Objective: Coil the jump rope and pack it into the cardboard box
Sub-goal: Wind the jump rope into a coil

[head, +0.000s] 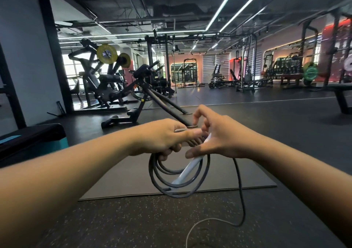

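A dark jump rope (171,175) hangs in several loops below my hands, above a grey floor mat. My left hand (162,139) is closed around the top of the loops. My right hand (219,135) is just to its right, fingers partly spread, with the rope's white handle (187,171) slanting down from under its palm. A loose length of rope (241,194) drops from my right hand, curves at the floor and trails off lighter toward the bottom edge. No cardboard box is in view.
A grey mat (133,179) lies on the speckled black gym floor. A black and teal bench (32,141) stands at the left. An angled bench machine (144,99) stands straight ahead, with weight machines and racks further back.
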Tool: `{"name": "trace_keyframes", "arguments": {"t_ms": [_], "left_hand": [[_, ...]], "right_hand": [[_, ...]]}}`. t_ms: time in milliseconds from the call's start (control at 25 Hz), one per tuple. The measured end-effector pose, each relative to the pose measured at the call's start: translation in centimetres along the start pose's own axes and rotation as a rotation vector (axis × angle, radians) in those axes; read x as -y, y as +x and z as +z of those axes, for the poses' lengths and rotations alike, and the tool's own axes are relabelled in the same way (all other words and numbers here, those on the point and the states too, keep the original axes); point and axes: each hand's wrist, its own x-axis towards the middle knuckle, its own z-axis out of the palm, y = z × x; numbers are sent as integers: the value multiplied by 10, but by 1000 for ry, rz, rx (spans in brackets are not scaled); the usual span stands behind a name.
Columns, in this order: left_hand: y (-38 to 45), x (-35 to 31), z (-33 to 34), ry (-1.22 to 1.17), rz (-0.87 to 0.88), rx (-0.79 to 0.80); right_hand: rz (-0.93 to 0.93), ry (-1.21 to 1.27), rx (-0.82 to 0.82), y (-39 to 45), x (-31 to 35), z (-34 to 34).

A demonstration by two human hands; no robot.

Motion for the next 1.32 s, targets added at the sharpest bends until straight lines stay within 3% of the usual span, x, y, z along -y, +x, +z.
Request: {"name": "trace_keyframes", "arguments": {"t_ms": [120, 400, 520, 720, 800, 880, 1040, 1160, 1320], "left_hand": [[-1, 1, 9, 147, 36, -5], [-3, 4, 11, -238, -35, 125], [-4, 8, 14, -269, -43, 122], [-14, 10, 4, -226, 32, 97], [-17, 16, -8, -300, 77, 11], [-18, 24, -21, -497, 135, -178], [-10, 28, -19, -879, 249, -509], [0, 22, -1, -1042, 259, -622], [3, 20, 11, -1166, 244, -659]], "right_hand": [[-55, 1, 19, 1, 2, -4], [-249, -59, 58, 3, 6, -6], [-283, -116, 80, 1, 8, -4], [-161, 115, 88, -9, -3, -12], [-82, 180, 101, -15, -14, -18], [19, 246, 76, -21, -28, -18], [84, 608, 16, -26, -36, 6], [74, 747, -28, -17, -24, 43], [157, 985, -153, -7, -12, 70]]}}
